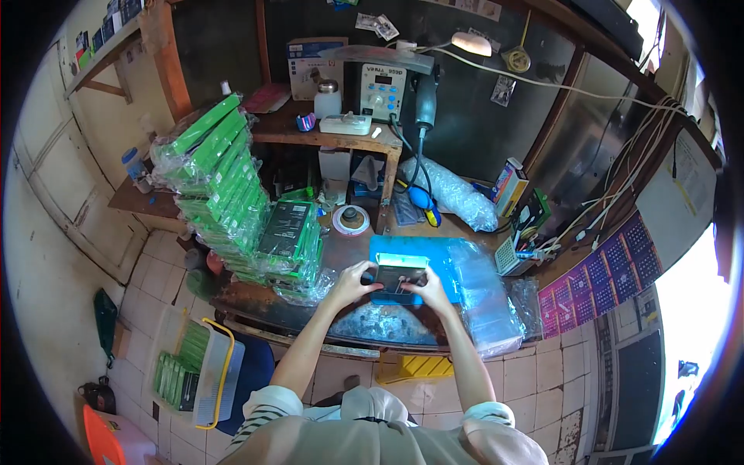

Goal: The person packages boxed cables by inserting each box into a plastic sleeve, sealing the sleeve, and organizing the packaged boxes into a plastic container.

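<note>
A flat black box (398, 280) with a bright, pale green-white far edge is held over the blue mat (446, 256). My left hand (353, 284) grips its left side, fingers bent and thumb along the near face. On the opposite side my right hand (428, 291) holds it in the same way. Fine print on the box is too small to read. Left of my hands, a low pile of black and green boxes (285, 231) lies in clear plastic. Clear plastic sleeves (484, 302) lie just right of the mat.
A tall, leaning stack of plastic-wrapped green boxes (221, 182) stands at the left. Behind the mat are a tape roll (350, 220) and a shelf with a hot-air station (381, 93). A basket of tools (511, 257) stands right; a bin of green boxes (186, 356) sits on the floor.
</note>
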The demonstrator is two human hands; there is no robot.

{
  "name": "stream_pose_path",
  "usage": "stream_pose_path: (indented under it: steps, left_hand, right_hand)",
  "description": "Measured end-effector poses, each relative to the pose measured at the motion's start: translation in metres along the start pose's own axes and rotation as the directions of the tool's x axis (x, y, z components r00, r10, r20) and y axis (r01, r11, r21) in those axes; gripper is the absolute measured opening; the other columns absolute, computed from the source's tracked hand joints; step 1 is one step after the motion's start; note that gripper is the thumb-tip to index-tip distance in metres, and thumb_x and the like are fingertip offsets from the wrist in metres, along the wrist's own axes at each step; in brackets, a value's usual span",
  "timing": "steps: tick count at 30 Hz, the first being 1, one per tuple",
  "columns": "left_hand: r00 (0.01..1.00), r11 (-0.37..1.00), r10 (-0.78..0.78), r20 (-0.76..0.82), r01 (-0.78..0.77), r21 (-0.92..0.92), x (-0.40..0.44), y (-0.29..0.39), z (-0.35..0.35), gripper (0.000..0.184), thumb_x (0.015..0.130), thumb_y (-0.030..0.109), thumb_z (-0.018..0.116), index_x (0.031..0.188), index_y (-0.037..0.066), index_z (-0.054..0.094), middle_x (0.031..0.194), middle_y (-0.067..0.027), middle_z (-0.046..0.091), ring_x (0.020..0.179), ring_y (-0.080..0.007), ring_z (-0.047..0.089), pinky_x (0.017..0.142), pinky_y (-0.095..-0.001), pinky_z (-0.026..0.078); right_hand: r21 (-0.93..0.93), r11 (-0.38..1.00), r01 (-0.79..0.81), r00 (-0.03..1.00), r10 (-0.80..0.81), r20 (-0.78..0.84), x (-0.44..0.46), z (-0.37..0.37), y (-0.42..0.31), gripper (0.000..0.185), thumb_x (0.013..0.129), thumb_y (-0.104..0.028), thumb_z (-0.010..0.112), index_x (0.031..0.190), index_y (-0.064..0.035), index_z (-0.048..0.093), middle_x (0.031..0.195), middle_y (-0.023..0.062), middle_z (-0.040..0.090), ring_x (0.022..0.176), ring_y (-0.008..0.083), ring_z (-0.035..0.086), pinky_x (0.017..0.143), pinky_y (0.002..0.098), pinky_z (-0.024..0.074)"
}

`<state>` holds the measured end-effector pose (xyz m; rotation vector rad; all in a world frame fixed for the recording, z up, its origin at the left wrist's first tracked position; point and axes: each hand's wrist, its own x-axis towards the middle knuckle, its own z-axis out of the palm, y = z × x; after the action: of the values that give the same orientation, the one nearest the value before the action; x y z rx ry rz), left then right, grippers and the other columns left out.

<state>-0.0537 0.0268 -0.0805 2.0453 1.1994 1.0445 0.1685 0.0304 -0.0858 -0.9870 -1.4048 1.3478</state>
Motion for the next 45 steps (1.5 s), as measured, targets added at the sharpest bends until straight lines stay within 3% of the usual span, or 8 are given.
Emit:
stream_pose_path:
  steps: [5,8,13,21,28,34,39,45]
  left_hand:
    - [0.977,0.994,-0.02,-0.214,0.042,0.102,-0.005,0.004,0.011,0.045,0.07,0.032,0.071,0.098,0.0,0.056,0.094,-0.0196,0.061,0.089,-0.0339,0.06,0.074,-0.0371,0.047]
    - [0.98,0.99,-0.137,-0.141,0.139,0.002,-0.002,0.02,0.004,0.043,0.072,0.032,0.071,0.096,-0.001,0.057,0.092,-0.019,0.062,0.087,-0.0349,0.06,0.073,-0.0367,0.047]
    - [0.963,0.944,-0.209,-0.168,0.153,-0.293,-0.007,0.085,-0.001,0.032,0.08,0.023,0.065,0.099,-0.001,0.055,0.081,-0.0049,0.061,0.075,-0.0095,0.058,0.067,-0.0263,0.047]
    - [0.938,0.926,-0.297,-0.176,0.238,-0.294,-0.056,0.153,0.051,0.047,0.075,0.024,0.072,0.106,0.0,0.047,0.072,-0.0038,0.057,0.066,-0.0068,0.056,0.057,-0.0206,0.044]
    - [0.828,0.847,-0.493,-0.265,0.388,-0.364,-0.122,0.157,0.087,0.039,0.075,0.021,0.071,0.097,-0.001,0.049,0.075,-0.0038,0.06,0.066,-0.0066,0.056,0.059,-0.0201,0.045]
    - [0.713,0.762,-0.592,-0.377,0.342,-0.55,-0.179,0.158,0.058,0.032,0.077,0.017,0.07,0.091,-0.001,0.048,0.083,-0.0074,0.061,0.073,-0.0121,0.061,0.065,-0.0232,0.05]
    - [0.604,0.782,-0.608,-0.516,0.341,-0.522,-0.231,0.153,0.028,0.034,0.075,0.021,0.072,0.088,-0.003,0.05,0.079,-0.0108,0.063,0.07,-0.0129,0.063,0.065,-0.024,0.051]
    - [0.449,0.757,-0.636,-0.627,0.52,-0.395,-0.342,0.134,-0.051,0.033,0.073,0.019,0.073,0.09,0.002,0.051,0.082,-0.0075,0.061,0.076,-0.0149,0.062,0.067,-0.0261,0.05]
  right_hand:
    - [0.018,0.999,0.031,0.997,-0.029,-0.066,-0.005,0.002,0.034,0.042,0.073,-0.007,0.072,0.108,-0.0007,0.05,0.097,0.0055,0.06,0.09,0.0121,0.057,0.081,0.0278,0.0461]
    - [-0.12,0.993,0.004,0.986,-0.024,-0.162,-0.014,0.006,0.02,0.033,0.078,-0.013,0.068,0.103,-0.0011,0.05,0.088,0.0049,0.061,0.08,0.0112,0.056,0.073,0.0275,0.0467]
    - [-0.342,0.928,0.146,0.912,-0.26,-0.316,-0.041,0.02,-0.04,0.023,0.088,-0.023,0.054,0.092,-0.0007,0.048,0.07,0.0087,0.055,0.064,0.0129,0.051,0.057,0.0297,0.0411]
    - [-0.294,0.946,0.135,0.865,-0.257,-0.431,-0.081,-0.001,-0.063,0.033,0.092,-0.031,0.043,0.083,0.0012,0.043,0.062,0.0102,0.042,0.056,0.0162,0.036,0.053,0.0343,0.0335]
    - [-0.334,0.943,-0.001,0.962,-0.091,-0.258,-0.131,0.0,-0.057,0.036,0.092,-0.034,0.041,0.085,0.0004,0.044,0.062,0.0145,0.043,0.055,0.0219,0.04,0.054,0.0373,0.0349]
    - [-0.203,0.97,-0.136,0.955,0.183,0.233,-0.159,0.03,-0.06,0.035,0.088,-0.023,0.055,0.112,0.0,0.046,0.08,0.0092,0.059,0.069,0.0143,0.056,0.063,0.0292,0.0448]
    - [0.185,0.947,-0.263,0.897,0.169,0.41,-0.155,0.088,-0.048,0.037,0.082,-0.01,0.061,0.114,0.0019,0.047,0.094,0.0045,0.058,0.082,0.0092,0.055,0.076,0.0247,0.0436]
    - [0.081,0.989,-0.125,0.835,0.061,0.546,-0.165,0.221,-0.037,0.034,0.078,-0.004,0.064,0.108,0.0018,0.051,0.094,0.0043,0.058,0.086,0.0101,0.054,0.077,0.0233,0.0436]
